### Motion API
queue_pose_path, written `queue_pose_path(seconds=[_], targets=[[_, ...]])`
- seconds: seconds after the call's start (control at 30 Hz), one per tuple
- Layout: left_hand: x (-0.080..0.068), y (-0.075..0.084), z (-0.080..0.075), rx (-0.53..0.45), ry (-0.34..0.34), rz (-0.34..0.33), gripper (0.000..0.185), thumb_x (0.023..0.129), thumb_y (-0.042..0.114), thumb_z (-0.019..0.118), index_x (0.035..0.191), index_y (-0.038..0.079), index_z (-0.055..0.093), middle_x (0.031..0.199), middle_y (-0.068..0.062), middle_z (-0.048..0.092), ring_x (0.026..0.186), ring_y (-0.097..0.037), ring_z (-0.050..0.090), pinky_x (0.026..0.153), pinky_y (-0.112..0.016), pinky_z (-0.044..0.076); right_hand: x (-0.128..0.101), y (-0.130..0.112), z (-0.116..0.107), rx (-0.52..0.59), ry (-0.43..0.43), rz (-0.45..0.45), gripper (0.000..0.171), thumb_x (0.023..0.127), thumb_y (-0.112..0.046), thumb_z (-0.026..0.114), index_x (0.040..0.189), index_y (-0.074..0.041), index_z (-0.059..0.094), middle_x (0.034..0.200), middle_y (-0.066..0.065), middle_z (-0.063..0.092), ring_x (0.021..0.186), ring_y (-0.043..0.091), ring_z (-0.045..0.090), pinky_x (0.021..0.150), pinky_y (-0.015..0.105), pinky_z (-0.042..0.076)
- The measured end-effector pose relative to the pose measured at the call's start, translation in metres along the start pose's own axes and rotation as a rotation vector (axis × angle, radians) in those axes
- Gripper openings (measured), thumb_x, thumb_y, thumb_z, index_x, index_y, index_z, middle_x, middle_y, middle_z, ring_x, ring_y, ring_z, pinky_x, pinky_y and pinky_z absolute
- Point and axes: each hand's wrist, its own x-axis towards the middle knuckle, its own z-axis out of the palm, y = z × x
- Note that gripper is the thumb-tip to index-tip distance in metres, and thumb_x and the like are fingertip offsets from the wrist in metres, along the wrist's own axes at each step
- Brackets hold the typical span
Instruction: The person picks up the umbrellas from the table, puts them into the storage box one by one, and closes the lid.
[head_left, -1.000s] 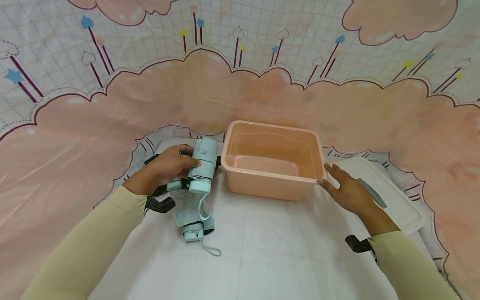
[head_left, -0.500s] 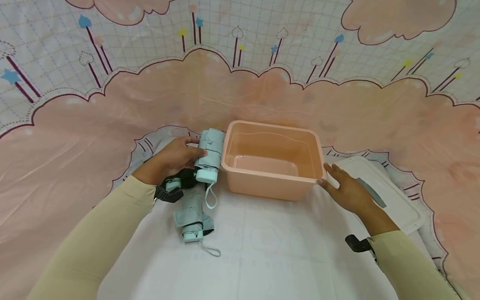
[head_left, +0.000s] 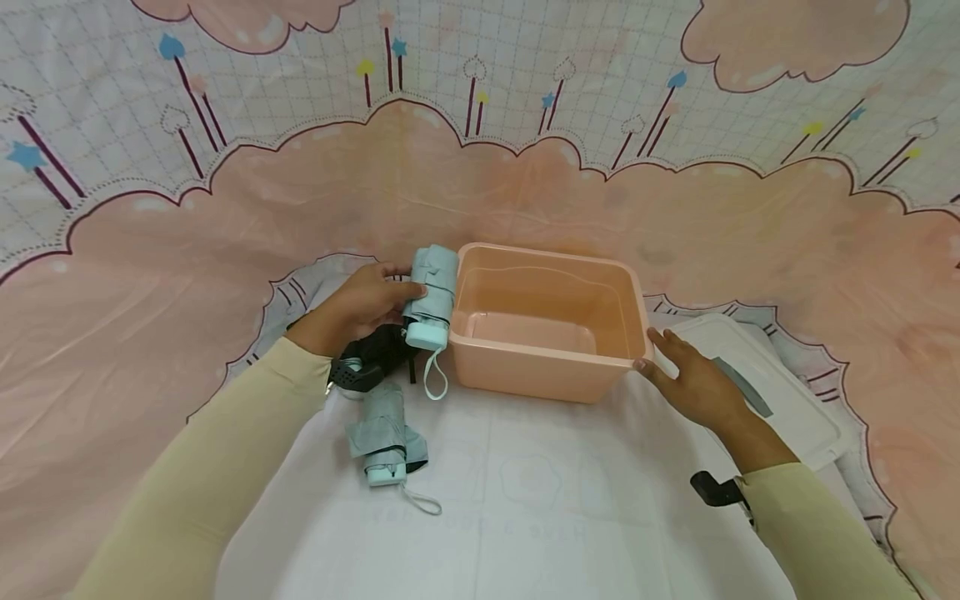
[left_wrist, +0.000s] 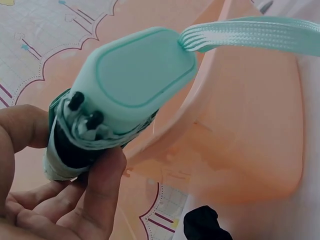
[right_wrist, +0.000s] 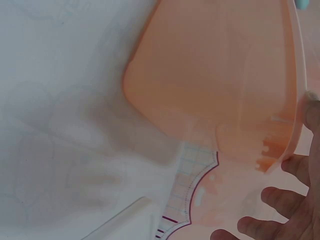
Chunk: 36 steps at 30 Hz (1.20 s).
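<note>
My left hand (head_left: pixel 365 306) grips a folded mint-green umbrella (head_left: pixel 431 297), lifted beside the left rim of the peach plastic bin (head_left: pixel 545 371). In the left wrist view the fingers (left_wrist: pixel 97 192) curl round the umbrella (left_wrist: pixel 130 85), whose handle cap faces the camera, with its wrist strap (left_wrist: pixel 250 32) running off to the right. A second folded mint umbrella (head_left: pixel 382 437) lies on the white table below it. My right hand (head_left: pixel 690 379) rests with straight fingers against the bin's right front corner; its fingers (right_wrist: pixel 280 200) show under the bin (right_wrist: pixel 220 80) in the right wrist view.
A white lid (head_left: pixel 757 387) lies to the right of the bin, behind my right hand. A dark object (head_left: pixel 375 354) sits under my left hand. The pink and white cloud-print cloth (head_left: pixel 150 267) covers the table and the backdrop.
My left hand has lifted the mint umbrella up and to the right, from the table to the bin's left rim. The right hand has stayed at the bin's corner.
</note>
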Motion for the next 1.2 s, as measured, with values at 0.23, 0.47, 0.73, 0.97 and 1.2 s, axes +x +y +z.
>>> queue_pose_path(seconds=[0.23,0.47,0.73,0.97,1.2], targets=[[0.012,-0.001,0.005,-0.020,0.038,-0.001,0.071,0.100,0.015,0.066,0.159,0.001,0.028,0.140,-0.025,0.051,0.120,-0.037,0.059,0.104,-0.052,0.047,0.001,0.001,0.002,0.003,-0.007,0.016,0.092,0.097,-0.074,0.041,0.165,-0.017,0.015,0.166,0.028,0.013,0.138,0.065,0.026,0.092,0.080,0.036],[0.020,0.002,0.013,-0.060,0.048,0.028,0.067,0.100,0.013,0.066,0.157,0.000,0.032,0.140,-0.025,0.053,0.119,-0.037,0.059,0.103,-0.053,0.048,0.001,0.001,0.002,0.007,-0.002,0.026,0.093,0.097,-0.074,0.042,0.165,-0.016,0.016,0.165,0.029,0.013,0.137,0.066,0.026,0.090,0.080,0.037],[0.027,0.001,0.022,-0.090,0.090,0.045,0.062,0.099,0.012,0.066,0.153,-0.002,0.039,0.139,-0.024,0.056,0.113,-0.033,0.063,0.097,-0.048,0.052,0.001,0.001,0.001,-0.004,0.001,0.013,0.092,0.098,-0.073,0.042,0.165,-0.015,0.017,0.165,0.029,0.014,0.137,0.065,0.027,0.090,0.080,0.038],[0.033,0.002,0.030,-0.091,0.125,0.030,0.061,0.098,0.014,0.070,0.150,-0.002,0.044,0.138,-0.024,0.055,0.118,-0.036,0.061,0.098,-0.049,0.052,0.000,-0.001,0.001,-0.012,-0.005,0.020,0.092,0.097,-0.074,0.041,0.165,-0.016,0.016,0.165,0.029,0.014,0.138,0.065,0.026,0.091,0.080,0.037],[0.037,0.000,0.034,-0.095,0.142,0.025,0.058,0.097,0.015,0.071,0.147,-0.001,0.047,0.135,-0.024,0.058,0.116,-0.034,0.062,0.098,-0.049,0.051,0.000,-0.003,0.001,-0.025,0.003,0.022,0.093,0.097,-0.075,0.041,0.165,-0.016,0.017,0.165,0.029,0.015,0.137,0.065,0.028,0.090,0.080,0.038]])
